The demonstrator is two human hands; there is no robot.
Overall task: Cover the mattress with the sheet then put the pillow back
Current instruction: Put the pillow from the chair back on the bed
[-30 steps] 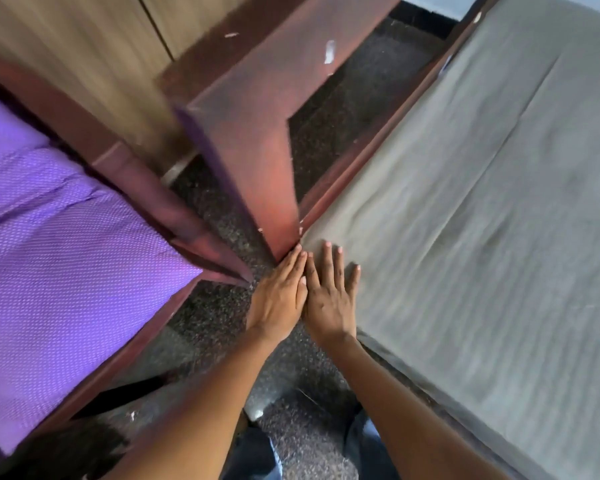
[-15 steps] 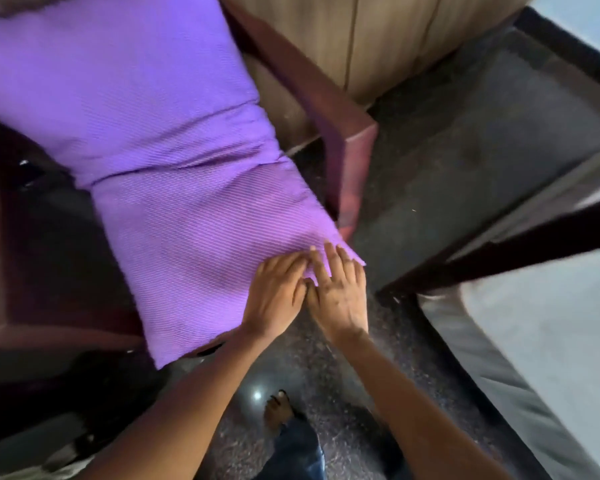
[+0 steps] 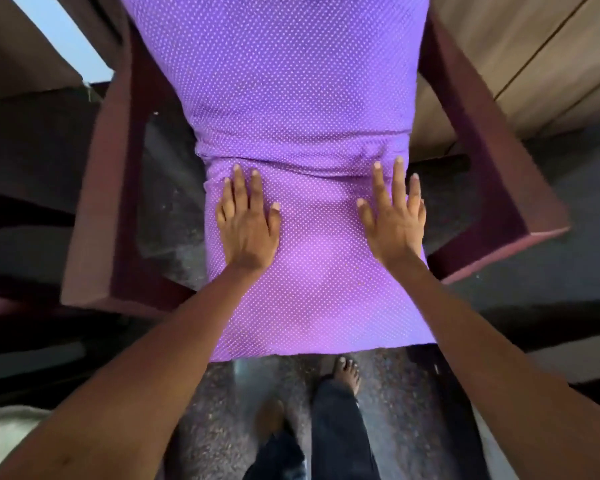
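A purple pillow with small white dots (image 3: 298, 98) lies lengthwise on a dark red wooden chair (image 3: 492, 174), its near end overhanging the seat. My left hand (image 3: 246, 220) lies flat on the pillow's left side, fingers straight. My right hand (image 3: 394, 216) lies flat on its right side, fingers spread, just below a crease across the pillow. The mattress and sheet are out of view, apart from a pale patch of fabric (image 3: 4, 431) at the bottom left that I cannot identify.
The chair's armrests (image 3: 97, 202) flank the pillow on both sides. A wooden cabinet (image 3: 534, 64) stands behind the chair at the right. My feet (image 3: 343, 372) stand on the dark speckled floor (image 3: 205, 410) below the pillow.
The view has swung from the grey-sheeted mattress to the chair. My hands, side by side at the bed corner before, now lie apart and flat on the pillow.
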